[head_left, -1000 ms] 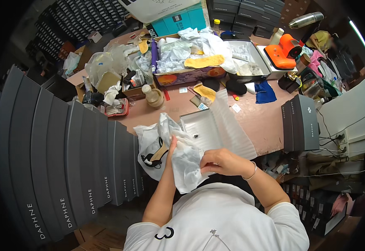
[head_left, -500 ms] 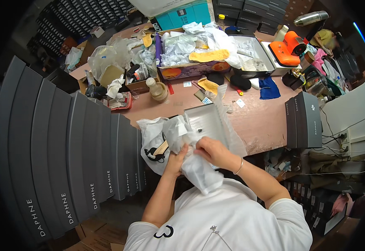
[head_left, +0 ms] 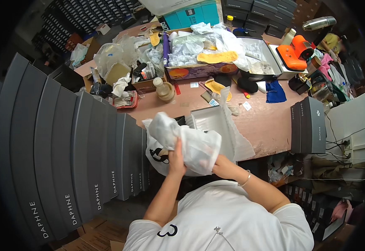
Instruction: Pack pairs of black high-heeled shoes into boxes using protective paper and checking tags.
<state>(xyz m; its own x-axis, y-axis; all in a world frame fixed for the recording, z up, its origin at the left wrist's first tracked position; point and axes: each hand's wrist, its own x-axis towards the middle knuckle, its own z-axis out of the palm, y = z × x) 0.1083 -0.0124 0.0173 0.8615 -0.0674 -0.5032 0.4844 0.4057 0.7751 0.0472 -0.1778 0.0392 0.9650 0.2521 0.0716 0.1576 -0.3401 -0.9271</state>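
Left hand (head_left: 176,160) curls round the white bundle (head_left: 200,146), seemingly to steady it, right hand (head_left: 224,166) at its lower right edge, fingers hidden, closure unclear; strapped shoe (head_left: 159,155) just left, open box (head_left: 211,119) beyond on the table (head_left: 270,131).

stacked boxes (head_left: 65,146) walling off my left hand (head_left: 177,161) on the left, open box (head_left: 209,119) and white sheet (head_left: 243,146) just beyond my bundle (head_left: 199,148), passage over the table (head_left: 270,125) at right up to the upright boxes (head_left: 308,125), bottle (head_left: 165,90) and carton (head_left: 216,70) blocking the far side
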